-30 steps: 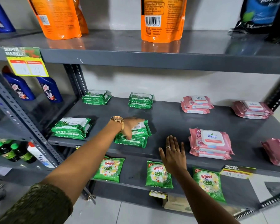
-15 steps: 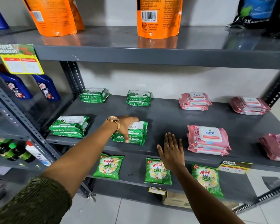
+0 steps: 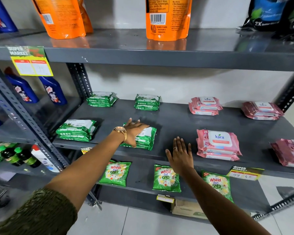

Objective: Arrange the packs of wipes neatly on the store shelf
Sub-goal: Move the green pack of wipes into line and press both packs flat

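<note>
The grey middle shelf (image 3: 175, 122) holds green wipes on its left half and pink wipes on its right half. My left hand (image 3: 134, 131) lies over the front-middle green stack (image 3: 147, 139), fingers across its top and thumb down its front side. Another green stack (image 3: 76, 130) sits front left, and two more (image 3: 101, 99) (image 3: 147, 102) at the back. Pink stacks lie at the back (image 3: 204, 106) (image 3: 261, 110) and at the front (image 3: 217, 145) (image 3: 288, 152). My right hand (image 3: 179, 155) hovers flat at the shelf's front edge, fingers apart, holding nothing.
Green Wheel detergent packs (image 3: 165, 178) lie on the shelf below. Orange pouches (image 3: 166, 17) stand on the shelf above. Blue bottles (image 3: 53, 91) fill the left bay behind a slanted perforated post (image 3: 25, 119). A price tag (image 3: 244, 173) hangs at the front edge.
Under my left hand the skewed top green pack has come square with the pack below it. My right hand has stayed at the shelf edge.
</note>
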The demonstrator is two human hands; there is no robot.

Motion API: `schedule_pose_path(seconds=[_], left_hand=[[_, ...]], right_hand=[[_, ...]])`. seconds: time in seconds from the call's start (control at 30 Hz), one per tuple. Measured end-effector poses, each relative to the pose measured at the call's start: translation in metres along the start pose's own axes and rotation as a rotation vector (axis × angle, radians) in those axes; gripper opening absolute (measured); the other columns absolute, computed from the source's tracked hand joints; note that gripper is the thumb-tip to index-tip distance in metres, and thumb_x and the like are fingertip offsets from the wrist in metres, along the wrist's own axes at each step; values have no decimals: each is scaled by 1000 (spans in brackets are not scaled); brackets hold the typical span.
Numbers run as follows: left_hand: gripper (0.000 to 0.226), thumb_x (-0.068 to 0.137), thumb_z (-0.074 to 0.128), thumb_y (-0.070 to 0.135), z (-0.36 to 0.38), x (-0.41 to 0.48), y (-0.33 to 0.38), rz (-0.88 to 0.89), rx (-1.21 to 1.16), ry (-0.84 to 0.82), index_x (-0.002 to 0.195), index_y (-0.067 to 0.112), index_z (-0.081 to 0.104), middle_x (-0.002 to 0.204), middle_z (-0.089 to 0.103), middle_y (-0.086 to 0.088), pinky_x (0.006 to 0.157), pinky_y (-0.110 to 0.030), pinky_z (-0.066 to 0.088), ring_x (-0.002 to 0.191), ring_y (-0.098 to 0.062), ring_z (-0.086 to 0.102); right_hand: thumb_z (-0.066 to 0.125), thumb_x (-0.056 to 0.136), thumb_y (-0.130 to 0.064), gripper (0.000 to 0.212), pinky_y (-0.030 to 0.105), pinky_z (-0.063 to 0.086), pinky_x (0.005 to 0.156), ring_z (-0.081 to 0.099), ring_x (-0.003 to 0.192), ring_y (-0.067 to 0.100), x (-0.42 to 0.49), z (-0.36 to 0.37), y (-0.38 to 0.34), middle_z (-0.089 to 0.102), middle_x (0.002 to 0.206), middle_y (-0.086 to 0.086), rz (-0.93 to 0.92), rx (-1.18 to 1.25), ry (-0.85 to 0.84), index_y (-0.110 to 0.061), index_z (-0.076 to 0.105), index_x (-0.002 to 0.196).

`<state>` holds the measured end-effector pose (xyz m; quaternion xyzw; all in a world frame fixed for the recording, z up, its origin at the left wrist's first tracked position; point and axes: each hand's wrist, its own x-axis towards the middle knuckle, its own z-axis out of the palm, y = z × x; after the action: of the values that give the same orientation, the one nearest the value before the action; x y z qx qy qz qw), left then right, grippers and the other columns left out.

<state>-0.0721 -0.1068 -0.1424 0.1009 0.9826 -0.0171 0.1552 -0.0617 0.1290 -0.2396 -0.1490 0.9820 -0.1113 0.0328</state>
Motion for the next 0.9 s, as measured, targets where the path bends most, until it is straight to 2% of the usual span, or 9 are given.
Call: schedule_pose_path(seconds=[0.1,0.17,0.2,0.3,0.37,0.5,0.63,0.77,0.9], left_hand=[[128,65,76,57,4,-5,6,-18,15,32,150,16,-11,161,-9,-6,116,-47,-18,147,-23,-14],[122,69,56,75,6,-10,16,-49,-62,117,149,11,-11,161,-12,-8,117,-46,-17,147,-23,-15],[113,75,45,75,8,-12,21,-70,-105,188,150,9,-8,161,-10,-10,119,-45,-14,148,-22,-12],[70,98,27,49,21,-17,34,-115,-107,399,150,6,8,161,6,-11,121,-40,-4,149,-23,0],[61,99,17,40,30,-18,36,-141,-101,465,149,6,16,160,14,-11,121,-39,1,149,-24,7],[54,103,22,33,32,-11,24,-212,-158,419,149,6,17,160,14,-10,121,-39,1,149,-24,4],[56,103,18,36,33,-4,24,-248,-173,351,151,8,8,161,6,-8,122,-40,-3,149,-22,-3],[56,103,17,35,41,-2,26,-280,-191,363,151,10,2,162,-1,-6,120,-39,-8,148,-21,-9],[56,103,19,34,49,0,28,-301,-180,424,151,10,3,162,2,-6,120,-40,-7,149,-21,-7]], right_hand=[[23,97,-46,68,45,-4,120,-8,147,24,-4,-17,-5,0,160,12,-31,182,-27,-6,2,147],[30,97,-42,63,40,3,120,-2,147,22,-14,-39,-9,12,159,11,-120,357,36,-6,14,146],[32,97,-41,60,36,6,120,1,147,20,-21,-50,-10,18,158,9,-171,402,96,-7,20,145],[32,98,-38,53,34,5,120,5,147,19,-29,-78,-1,30,154,7,-171,390,339,-9,32,142],[29,96,-39,56,42,4,121,5,147,27,-24,-89,17,32,153,12,-59,266,453,-5,34,140],[29,96,-37,59,50,-3,119,-3,146,34,-7,-101,57,20,157,15,177,63,345,-4,22,144],[25,97,-35,58,52,-6,117,-7,147,31,-2,-94,81,9,160,9,270,-41,231,-10,11,147],[27,97,-36,57,49,-3,118,0,147,29,-7,-81,85,15,159,8,263,-21,312,-13,15,147],[28,97,-37,55,50,2,119,5,147,30,-3,-74,87,21,158,8,255,-26,353,-14,19,146]])
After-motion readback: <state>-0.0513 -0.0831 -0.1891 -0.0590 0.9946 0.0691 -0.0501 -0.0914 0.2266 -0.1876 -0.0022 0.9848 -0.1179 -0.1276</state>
